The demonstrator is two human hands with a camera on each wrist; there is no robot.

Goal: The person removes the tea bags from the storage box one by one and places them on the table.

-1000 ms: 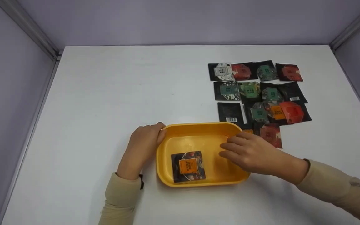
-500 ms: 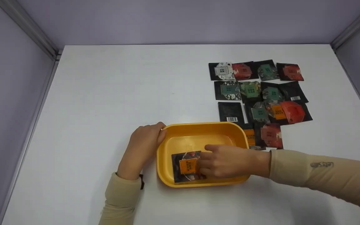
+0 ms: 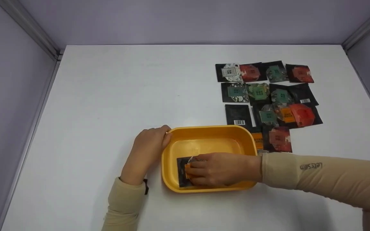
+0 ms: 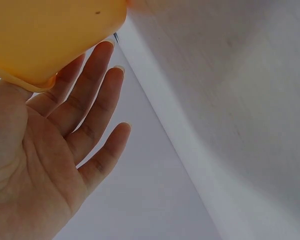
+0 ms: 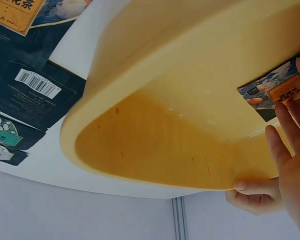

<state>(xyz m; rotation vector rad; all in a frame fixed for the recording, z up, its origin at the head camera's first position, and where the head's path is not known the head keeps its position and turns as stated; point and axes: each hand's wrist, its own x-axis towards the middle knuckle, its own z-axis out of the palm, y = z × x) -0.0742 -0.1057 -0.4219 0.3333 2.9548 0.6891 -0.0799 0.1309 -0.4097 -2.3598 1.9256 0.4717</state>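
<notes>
A yellow plastic basin stands near the front middle of the table. My left hand holds its left rim, thumb over the edge; in the left wrist view the other fingers lie along the outside. Inside the basin, at its left, lies a flat black tea sachet with an orange label. My right hand reaches in from the right and covers the sachet's right part. From the right wrist, its extended fingertips touch the sachet, which still lies on the basin floor.
Several black sachets with red, green, white and orange labels lie in rough rows behind and right of the basin; one barcode-up sachet is near its rear rim. The white table meets pale walls behind and at the sides.
My right hand has moved left from the basin's right side, across its floor and onto the orange-labelled sachet. My left hand and the basin have stayed in place.
</notes>
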